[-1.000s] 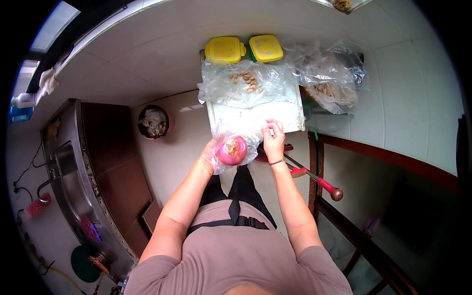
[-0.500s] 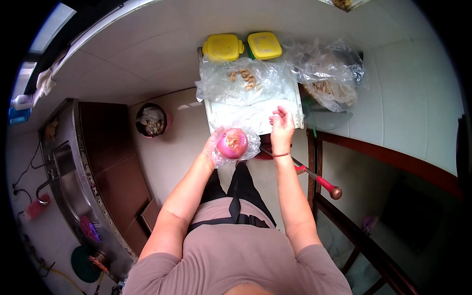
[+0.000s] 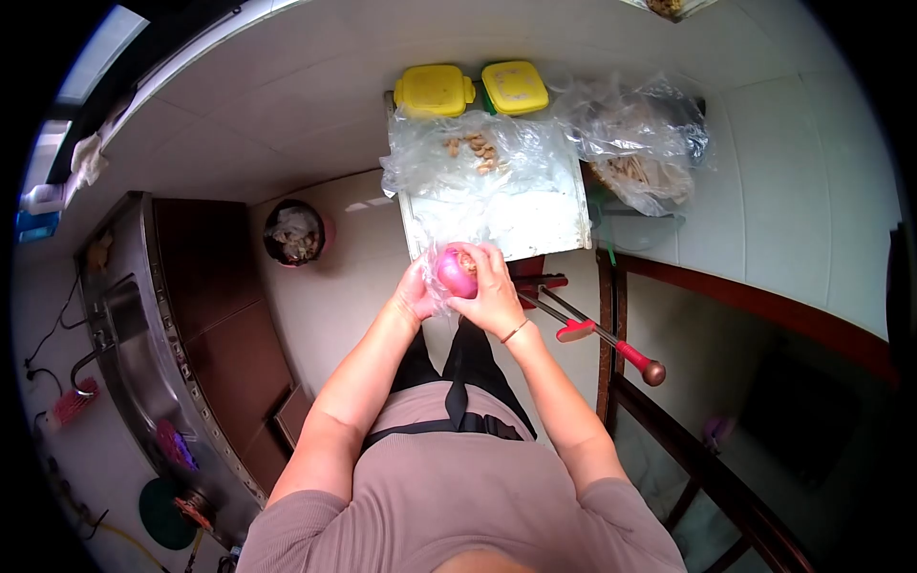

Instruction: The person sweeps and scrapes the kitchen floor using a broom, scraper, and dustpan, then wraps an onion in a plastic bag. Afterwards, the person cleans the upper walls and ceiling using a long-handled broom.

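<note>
A red onion [image 3: 457, 272] is held between both hands, in front of the near edge of the white table [image 3: 535, 229]. My left hand [image 3: 416, 289] is wrapped round its left side, with a crumpled clear plastic bag [image 3: 435, 286] between palm and onion. From the right, my right hand [image 3: 492, 294] grips the onion, its fingers over the top and the thumb below. On the table lies a clear plastic sheet [image 3: 420, 158] with several small brown pieces [image 3: 478, 148] on it.
Two yellow-lidded boxes [image 3: 432, 91] stand at the table's back edge. Filled plastic bags [image 3: 640, 177] lie to its right. A waste bin [image 3: 294, 234] is on the floor at left, near the sink [image 3: 138, 334]. A red-handled metal tool [image 3: 630, 355] sticks out at right.
My right hand was raised above the table, off the onion; it has come down and left and taken hold of it. The onion has turned, its dry end now facing right.
</note>
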Demonstrator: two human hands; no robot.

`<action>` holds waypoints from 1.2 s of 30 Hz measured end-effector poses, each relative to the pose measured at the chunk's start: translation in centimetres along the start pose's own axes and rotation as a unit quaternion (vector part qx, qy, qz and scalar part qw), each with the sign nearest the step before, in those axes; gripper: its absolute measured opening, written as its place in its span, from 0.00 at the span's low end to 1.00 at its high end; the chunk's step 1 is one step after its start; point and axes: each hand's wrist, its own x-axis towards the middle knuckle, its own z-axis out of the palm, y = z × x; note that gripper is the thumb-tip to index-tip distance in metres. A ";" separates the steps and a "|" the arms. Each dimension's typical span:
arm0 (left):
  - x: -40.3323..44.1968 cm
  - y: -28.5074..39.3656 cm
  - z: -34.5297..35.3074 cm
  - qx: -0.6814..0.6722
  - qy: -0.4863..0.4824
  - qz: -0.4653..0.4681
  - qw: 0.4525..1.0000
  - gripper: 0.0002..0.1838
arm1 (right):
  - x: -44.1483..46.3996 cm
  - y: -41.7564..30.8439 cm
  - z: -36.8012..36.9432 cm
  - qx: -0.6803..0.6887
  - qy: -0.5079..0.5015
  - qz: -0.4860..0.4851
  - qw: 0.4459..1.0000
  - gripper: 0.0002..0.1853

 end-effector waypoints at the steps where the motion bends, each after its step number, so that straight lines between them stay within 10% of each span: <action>1: -0.1 0.0 -0.3 0.033 0.008 0.016 0.999 0.24 | 0.3 0.6 -0.2 0.066 -0.020 0.025 0.997 0.42; 10: 0.4 0.6 -0.2 0.096 0.021 0.016 0.995 0.21 | -0.8 3.0 0.6 0.183 0.036 0.014 0.982 0.42; 17: 0.9 -0.1 2.0 0.071 -0.001 -0.001 0.997 0.20 | -0.7 3.8 0.5 0.638 0.012 0.185 0.747 0.35; 22: 0.4 0.0 1.5 0.046 0.027 0.039 0.998 0.21 | 0.1 3.8 -1.4 0.596 -0.053 0.160 0.785 0.33; 29: -1.8 2.8 1.7 -0.005 -0.010 0.014 1.000 0.20 | -1.6 6.5 -1.6 0.817 -0.063 0.184 0.542 0.40; 36: -2.4 4.3 1.3 0.021 -0.019 -0.016 0.999 0.19 | -1.6 6.9 -3.4 0.851 -0.055 0.170 0.494 0.45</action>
